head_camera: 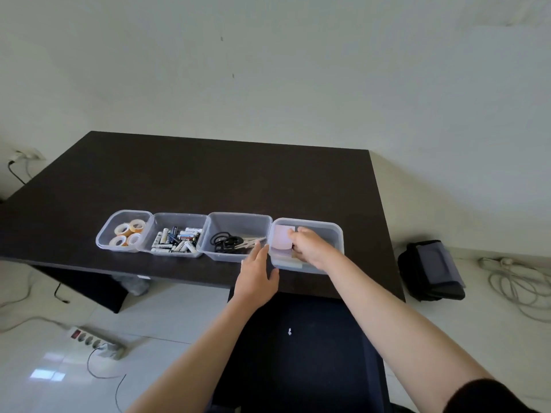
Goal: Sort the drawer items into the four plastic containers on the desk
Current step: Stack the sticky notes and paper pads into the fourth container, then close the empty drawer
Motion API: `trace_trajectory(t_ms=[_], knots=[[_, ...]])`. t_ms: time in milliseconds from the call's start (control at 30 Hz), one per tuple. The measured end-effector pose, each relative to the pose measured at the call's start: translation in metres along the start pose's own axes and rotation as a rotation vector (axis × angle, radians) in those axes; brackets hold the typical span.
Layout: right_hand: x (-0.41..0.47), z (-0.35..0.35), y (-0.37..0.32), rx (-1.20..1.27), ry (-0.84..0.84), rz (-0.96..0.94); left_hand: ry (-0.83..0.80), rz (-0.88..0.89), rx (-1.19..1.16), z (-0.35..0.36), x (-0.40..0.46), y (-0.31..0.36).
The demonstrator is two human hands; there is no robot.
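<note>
Four clear plastic containers stand in a row near the front of the dark desk (208,174). The leftmost container (103,234) holds tape rolls (128,235). The second container (179,217) holds several batteries (176,239). The third container (238,217) holds black-handled scissors (226,241). My right hand (310,244) reaches into the rightmost container (331,231), fingers closed on a pale pink sticky-note pad (282,236). My left hand (258,275) rests open against that container's front left corner, steadying it.
A dark drawer unit (298,353) sits below the desk's front edge, between my arms. A power strip (95,341) and cables lie on the floor at left. A dark bag (432,269) and coiled cable (518,287) lie at right.
</note>
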State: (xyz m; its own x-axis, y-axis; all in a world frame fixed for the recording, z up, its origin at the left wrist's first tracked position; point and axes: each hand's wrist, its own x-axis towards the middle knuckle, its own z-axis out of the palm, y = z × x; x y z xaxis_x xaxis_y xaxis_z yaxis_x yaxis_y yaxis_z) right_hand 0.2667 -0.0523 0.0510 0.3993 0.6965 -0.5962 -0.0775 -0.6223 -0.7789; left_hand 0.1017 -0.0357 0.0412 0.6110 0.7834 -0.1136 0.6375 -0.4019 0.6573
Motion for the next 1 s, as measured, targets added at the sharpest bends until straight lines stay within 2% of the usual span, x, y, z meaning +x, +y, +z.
trace_trajectory(t_ms=[100, 167, 233, 333, 433, 533, 733, 867, 1000], knots=[[-0.004, 0.003, -0.010, -0.077, 0.032, 0.023, -0.026, -0.020, -0.015, -0.003, -0.023, -0.008], [-0.018, 0.007, -0.018, -0.160, 0.123, 0.002, -0.028, -0.011, -0.031, -0.010, -0.038, -0.016], [-0.039, 0.012, -0.018, -0.183, 0.304, -0.114, -0.020, -0.004, -0.053, -0.019, -0.056, -0.027], [-0.083, 0.031, 0.004, -0.049, 0.544, -0.360, 0.003, -0.017, -0.076, -0.030, -0.084, -0.048], [-0.123, 0.063, 0.055, -0.093, 0.559, -0.447, -0.009, -0.074, -0.084, -0.031, -0.117, -0.073], [-0.159, 0.106, 0.124, -0.104, 0.519, -0.369, -0.071, -0.127, -0.063, -0.018, -0.153, -0.097], [-0.220, 0.191, 0.244, 0.003, 0.568, -0.044, -0.235, -0.261, -0.015, 0.019, -0.218, -0.140], [-0.219, 0.211, 0.278, 0.124, 0.664, 0.227, -0.274, -0.315, 0.003, 0.031, -0.234, -0.154], [-0.204, 0.209, 0.288, 0.305, 0.582, 0.359, -0.245, -0.385, -0.104, 0.037, -0.233, -0.158]])
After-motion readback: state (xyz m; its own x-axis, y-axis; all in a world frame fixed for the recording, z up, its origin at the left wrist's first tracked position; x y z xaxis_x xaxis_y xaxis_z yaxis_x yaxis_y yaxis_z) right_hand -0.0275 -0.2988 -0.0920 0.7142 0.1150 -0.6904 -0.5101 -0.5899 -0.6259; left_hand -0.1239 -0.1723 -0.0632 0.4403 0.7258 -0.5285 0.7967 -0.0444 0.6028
